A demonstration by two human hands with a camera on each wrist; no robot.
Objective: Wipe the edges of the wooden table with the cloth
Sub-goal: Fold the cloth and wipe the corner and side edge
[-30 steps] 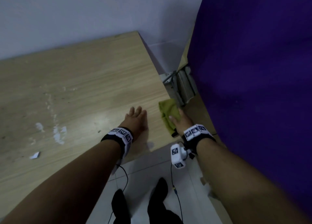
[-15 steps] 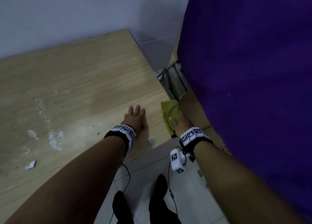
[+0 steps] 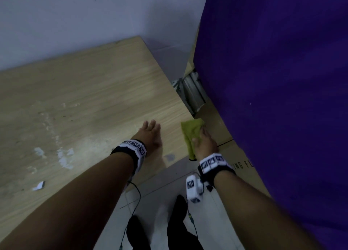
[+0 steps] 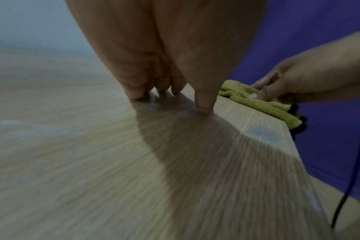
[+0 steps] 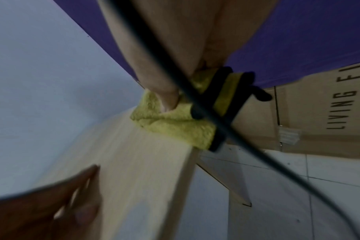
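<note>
2 hands are at the desk [image 3: 90, 91]: the left hand [image 3: 150, 134] lies flat on top with fingers straight, holding nothing, while the right hand [image 3: 204, 142] pinches the green cloth [image 3: 191, 132] over the right edge, near the front corner. The cloth is folded loosely, so I judge a fast stroke could bunch it or pull it out of the grip. The purple fabric [image 3: 273, 99] and cardboard box [image 5: 310, 116] crowd that side, and knuckles may catch them.

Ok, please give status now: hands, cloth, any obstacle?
Left hand flat on wooden table. Right hand grips cloth on table's right edge. Cardboard box close beside.
</note>
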